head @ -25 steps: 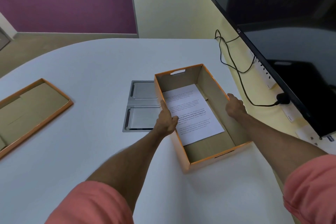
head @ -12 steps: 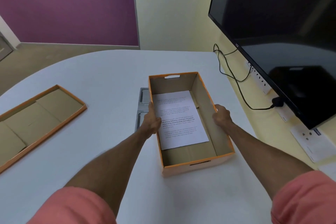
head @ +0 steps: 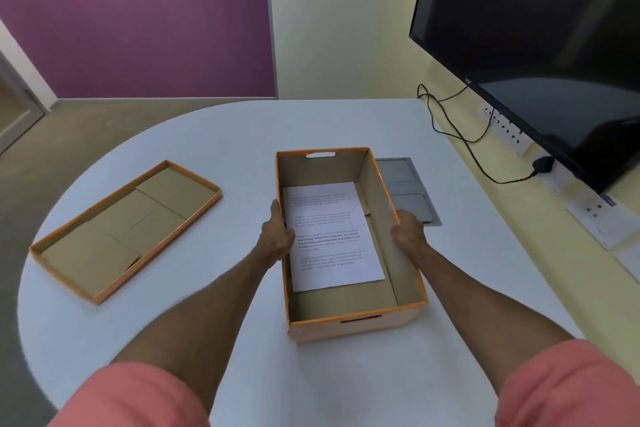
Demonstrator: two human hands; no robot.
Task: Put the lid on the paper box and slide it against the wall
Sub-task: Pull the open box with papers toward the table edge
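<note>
**Box gripped, lid not yet on**

We clamp our left hand (head: 275, 239) and right hand (head: 408, 236) on the open paper box's (head: 356, 326) side walls, mid-desk (head: 242, 135). Next we must fetch the lid (head: 124, 229), lying upturned well left.

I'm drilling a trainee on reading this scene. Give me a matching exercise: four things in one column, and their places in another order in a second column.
Things:
1. lid
2. paper sheet
3. left hand
4. plug

Places:
A. inside the box
B. in the wall socket under the screen
C. upside down on the table, left of the box
D. gripping the box's left wall

Pairs: 1-C, 2-A, 3-D, 4-B
</note>
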